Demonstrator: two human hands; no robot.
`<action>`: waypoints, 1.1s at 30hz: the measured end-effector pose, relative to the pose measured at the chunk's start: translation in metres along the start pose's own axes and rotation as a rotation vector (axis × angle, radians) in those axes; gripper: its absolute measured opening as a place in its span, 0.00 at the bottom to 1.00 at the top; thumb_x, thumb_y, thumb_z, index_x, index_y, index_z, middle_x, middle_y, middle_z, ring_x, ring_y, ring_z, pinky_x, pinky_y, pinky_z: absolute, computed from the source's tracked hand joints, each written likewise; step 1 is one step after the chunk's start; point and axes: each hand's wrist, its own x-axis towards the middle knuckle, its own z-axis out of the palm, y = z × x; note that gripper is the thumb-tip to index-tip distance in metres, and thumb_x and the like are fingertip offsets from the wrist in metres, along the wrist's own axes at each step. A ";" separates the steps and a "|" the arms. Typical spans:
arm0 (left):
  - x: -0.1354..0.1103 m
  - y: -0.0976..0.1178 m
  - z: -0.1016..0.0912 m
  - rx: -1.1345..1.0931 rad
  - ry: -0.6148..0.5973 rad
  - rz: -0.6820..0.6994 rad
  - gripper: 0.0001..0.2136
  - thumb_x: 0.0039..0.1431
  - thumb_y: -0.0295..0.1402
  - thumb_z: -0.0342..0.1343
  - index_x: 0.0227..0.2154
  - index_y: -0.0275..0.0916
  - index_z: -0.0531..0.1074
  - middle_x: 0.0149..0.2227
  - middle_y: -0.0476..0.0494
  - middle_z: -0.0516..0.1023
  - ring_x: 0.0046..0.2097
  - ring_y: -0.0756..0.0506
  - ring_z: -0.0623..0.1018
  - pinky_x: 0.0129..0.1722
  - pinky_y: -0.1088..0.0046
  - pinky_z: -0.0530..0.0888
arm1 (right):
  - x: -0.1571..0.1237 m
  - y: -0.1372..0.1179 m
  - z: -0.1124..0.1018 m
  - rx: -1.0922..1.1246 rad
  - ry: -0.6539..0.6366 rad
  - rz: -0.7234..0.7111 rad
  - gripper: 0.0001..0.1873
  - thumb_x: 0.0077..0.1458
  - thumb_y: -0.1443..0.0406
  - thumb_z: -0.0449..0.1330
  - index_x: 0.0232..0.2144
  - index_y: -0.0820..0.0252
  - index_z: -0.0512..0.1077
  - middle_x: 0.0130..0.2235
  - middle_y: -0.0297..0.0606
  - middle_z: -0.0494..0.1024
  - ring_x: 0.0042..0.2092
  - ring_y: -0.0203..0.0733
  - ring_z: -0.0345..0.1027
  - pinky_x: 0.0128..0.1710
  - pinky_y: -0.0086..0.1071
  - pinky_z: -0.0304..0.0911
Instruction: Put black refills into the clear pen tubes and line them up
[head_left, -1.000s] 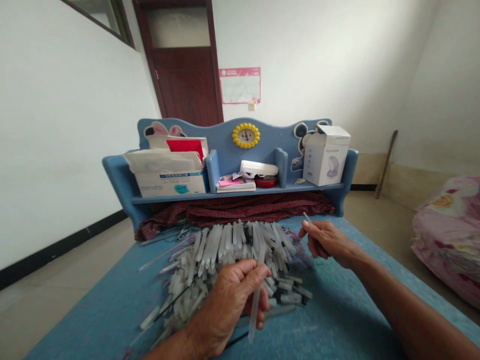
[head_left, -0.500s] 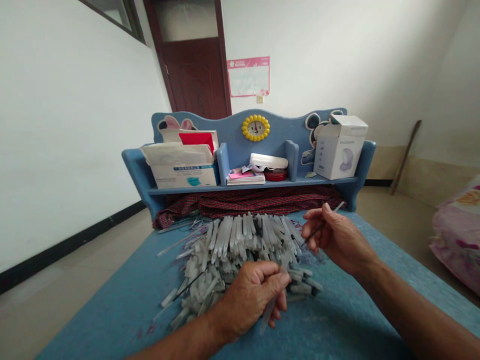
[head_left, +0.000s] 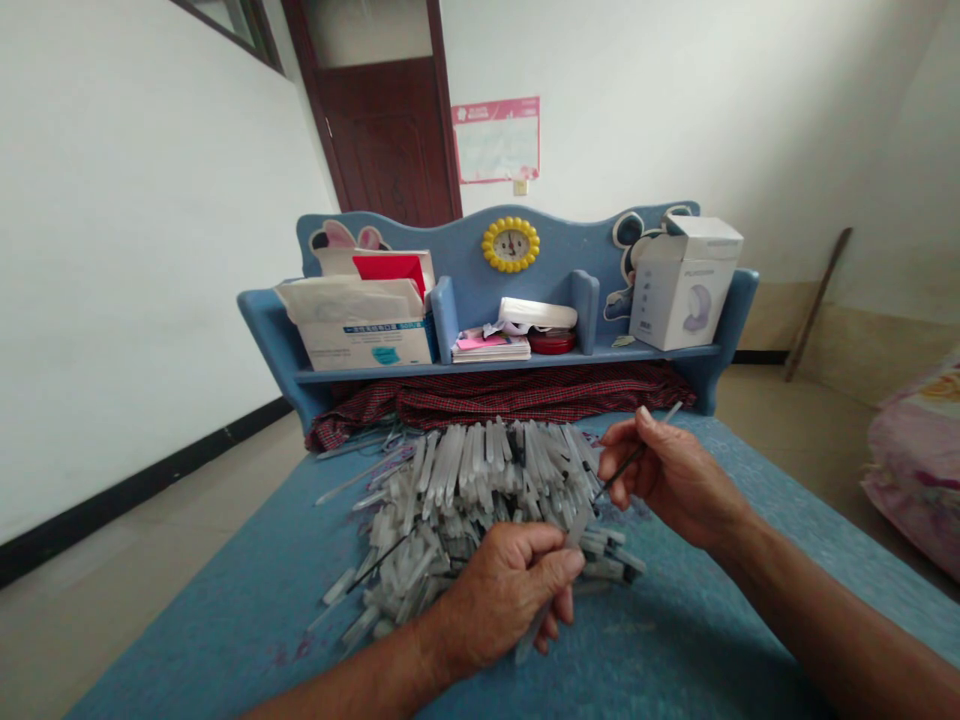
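Observation:
My left hand (head_left: 525,590) is closed on a translucent plastic pen barrel (head_left: 578,527), which slants up to the right. Between the thumb and fingers of my right hand (head_left: 667,470) is a thin pen refill (head_left: 622,468), dark along its lower part and clear at its upper end. The refill's lower tip is close to the barrel's upper end; whether they touch I cannot tell. Behind and left of my hands lies a big heap of similar frosted pen barrels (head_left: 457,470), some showing dark parts. One dark refill (head_left: 379,562) lies across the heap's left side.
The blue tabletop (head_left: 225,620) carries a blue shelf (head_left: 360,376) at its back. On it stand a mask box (head_left: 367,345), some booklets (head_left: 491,352), a red round tin (head_left: 551,343) and a white box (head_left: 686,290). Checked cloth (head_left: 510,395) lies beneath the shelf.
My right hand has moved slightly left, bringing the refill's tip nearer the barrel's upper end. My left hand keeps its grip. The camera view has shifted a little.

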 end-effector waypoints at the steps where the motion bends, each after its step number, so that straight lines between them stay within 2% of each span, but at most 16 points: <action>1: 0.000 0.000 0.000 0.004 -0.001 0.000 0.15 0.54 0.43 0.52 0.21 0.36 0.63 0.19 0.51 0.70 0.17 0.55 0.67 0.16 0.83 0.65 | 0.000 0.001 0.000 -0.008 -0.011 0.007 0.21 0.61 0.55 0.49 0.31 0.65 0.73 0.25 0.42 0.78 0.21 0.38 0.70 0.20 0.28 0.64; 8: -0.002 0.005 0.000 0.016 -0.020 -0.005 0.16 0.54 0.43 0.51 0.20 0.36 0.63 0.17 0.52 0.69 0.16 0.56 0.66 0.15 0.83 0.64 | -0.003 0.009 0.007 -0.035 -0.077 0.078 0.22 0.60 0.53 0.49 0.32 0.66 0.74 0.26 0.42 0.78 0.20 0.37 0.69 0.19 0.28 0.63; 15: -0.003 0.006 0.000 -0.034 -0.015 -0.017 0.15 0.53 0.43 0.52 0.21 0.36 0.64 0.18 0.51 0.70 0.17 0.55 0.67 0.16 0.83 0.65 | -0.008 0.020 0.016 -0.342 -0.071 0.072 0.24 0.58 0.51 0.51 0.33 0.66 0.75 0.31 0.42 0.77 0.22 0.31 0.65 0.20 0.24 0.58; 19: -0.004 0.007 -0.001 -0.078 -0.047 0.014 0.14 0.53 0.43 0.53 0.24 0.35 0.68 0.19 0.50 0.70 0.18 0.55 0.67 0.18 0.82 0.65 | -0.014 0.021 0.022 -0.481 -0.217 0.093 0.24 0.58 0.50 0.50 0.40 0.63 0.75 0.33 0.41 0.76 0.25 0.31 0.66 0.21 0.24 0.58; 23: -0.006 0.009 0.000 -0.145 -0.035 0.037 0.15 0.53 0.44 0.54 0.29 0.34 0.70 0.20 0.49 0.72 0.19 0.54 0.69 0.19 0.80 0.66 | -0.015 0.017 0.016 -0.426 -0.313 0.057 0.27 0.56 0.49 0.52 0.50 0.60 0.68 0.35 0.41 0.76 0.28 0.35 0.68 0.23 0.26 0.61; 25: -0.006 0.010 0.001 -0.176 -0.004 0.025 0.15 0.53 0.44 0.55 0.28 0.34 0.69 0.21 0.48 0.72 0.19 0.54 0.70 0.20 0.80 0.67 | -0.012 0.013 0.009 -0.357 -0.260 0.024 0.28 0.56 0.48 0.51 0.51 0.61 0.66 0.35 0.43 0.76 0.27 0.37 0.69 0.22 0.27 0.61; 27: -0.007 0.010 0.002 -0.197 0.014 0.013 0.15 0.52 0.43 0.55 0.27 0.33 0.69 0.21 0.47 0.73 0.19 0.53 0.70 0.20 0.80 0.67 | -0.007 0.007 0.000 -0.347 -0.136 0.008 0.26 0.57 0.49 0.52 0.47 0.63 0.67 0.31 0.42 0.76 0.25 0.36 0.69 0.21 0.27 0.60; 30: -0.006 0.010 0.002 -0.239 0.020 0.023 0.15 0.53 0.43 0.55 0.29 0.33 0.69 0.21 0.46 0.73 0.19 0.53 0.70 0.19 0.80 0.67 | 0.002 -0.002 -0.017 -0.461 0.086 -0.016 0.20 0.53 0.52 0.58 0.37 0.64 0.71 0.26 0.38 0.75 0.21 0.33 0.66 0.19 0.26 0.60; 33: -0.005 0.009 0.002 -0.289 0.019 0.029 0.14 0.53 0.42 0.55 0.30 0.33 0.69 0.21 0.47 0.73 0.19 0.53 0.70 0.18 0.80 0.67 | 0.011 -0.006 -0.041 -0.677 0.225 -0.021 0.18 0.50 0.53 0.59 0.30 0.64 0.71 0.24 0.37 0.74 0.20 0.32 0.64 0.18 0.26 0.59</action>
